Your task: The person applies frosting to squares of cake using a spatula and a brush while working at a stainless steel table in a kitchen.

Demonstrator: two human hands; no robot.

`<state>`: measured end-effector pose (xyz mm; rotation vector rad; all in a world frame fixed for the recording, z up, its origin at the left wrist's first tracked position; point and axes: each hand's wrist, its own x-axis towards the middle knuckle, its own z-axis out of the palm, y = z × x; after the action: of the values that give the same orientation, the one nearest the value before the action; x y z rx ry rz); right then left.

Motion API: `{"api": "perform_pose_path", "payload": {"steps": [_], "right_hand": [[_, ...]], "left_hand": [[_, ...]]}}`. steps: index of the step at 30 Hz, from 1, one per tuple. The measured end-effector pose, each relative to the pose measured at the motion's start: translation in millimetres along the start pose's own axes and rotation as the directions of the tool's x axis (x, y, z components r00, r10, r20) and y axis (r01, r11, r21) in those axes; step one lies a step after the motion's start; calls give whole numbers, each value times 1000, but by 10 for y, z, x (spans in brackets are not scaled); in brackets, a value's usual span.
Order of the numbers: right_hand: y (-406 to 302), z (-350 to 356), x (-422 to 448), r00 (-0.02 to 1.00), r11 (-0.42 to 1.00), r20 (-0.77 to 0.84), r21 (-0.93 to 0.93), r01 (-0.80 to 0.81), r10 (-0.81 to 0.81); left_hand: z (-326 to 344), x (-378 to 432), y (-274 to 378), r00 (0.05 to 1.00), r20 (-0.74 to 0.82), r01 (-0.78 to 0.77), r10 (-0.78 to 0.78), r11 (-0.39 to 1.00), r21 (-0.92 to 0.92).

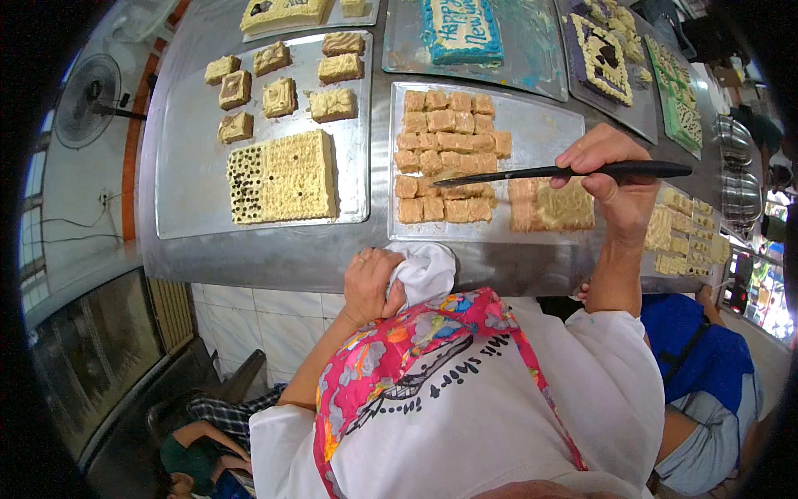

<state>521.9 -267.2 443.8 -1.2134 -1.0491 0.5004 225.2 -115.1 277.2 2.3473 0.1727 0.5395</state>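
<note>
My right hand (605,159) grips a slim black-handled knife or spatula (499,176); which of the two I cannot tell. Its tip points left, over the lower rows of small orange-tan iced cake pieces (446,159) on a metal tray (548,118). Below the tool, on the tray's right part, lies a rectangular block of cake (552,204) with a paler patch of icing on top. My left hand (373,280) is closed on a bunched white cloth (427,268) at the front edge of the steel table (280,256).
To the left, a tray (187,187) bears several small iced cakes (278,98) and a large yellow cake (290,178) with dark dots. Behind stands a blue-edged cake (462,31) bearing writing. A purple-and-cream cake (601,59) is at back right. A person in blue (692,349) is close on my right.
</note>
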Motion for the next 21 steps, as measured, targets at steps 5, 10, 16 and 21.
{"api": "perform_pose_path", "payload": {"steps": [5, 10, 16, 21], "right_hand": [[-19, 29, -59, 999, 1000, 26, -18, -25, 26], [-16, 34, -122, 997, 998, 30, -10, -66, 66], [3, 56, -188, 996, 995, 7, -37, -94, 94], [-1, 66, -236, 991, 988, -28, -70, -134, 133]], "left_hand": [[-3, -13, -9, 1000, 1, 0, 0, 1000, -7], [-14, 11, 14, 1000, 6, 4, -4, 1000, -10], [-4, -13, -1, 1000, 2, -5, 5, 1000, -8], [-9, 7, 13, 1000, 0, -2, 2, 1000, -29]]}}
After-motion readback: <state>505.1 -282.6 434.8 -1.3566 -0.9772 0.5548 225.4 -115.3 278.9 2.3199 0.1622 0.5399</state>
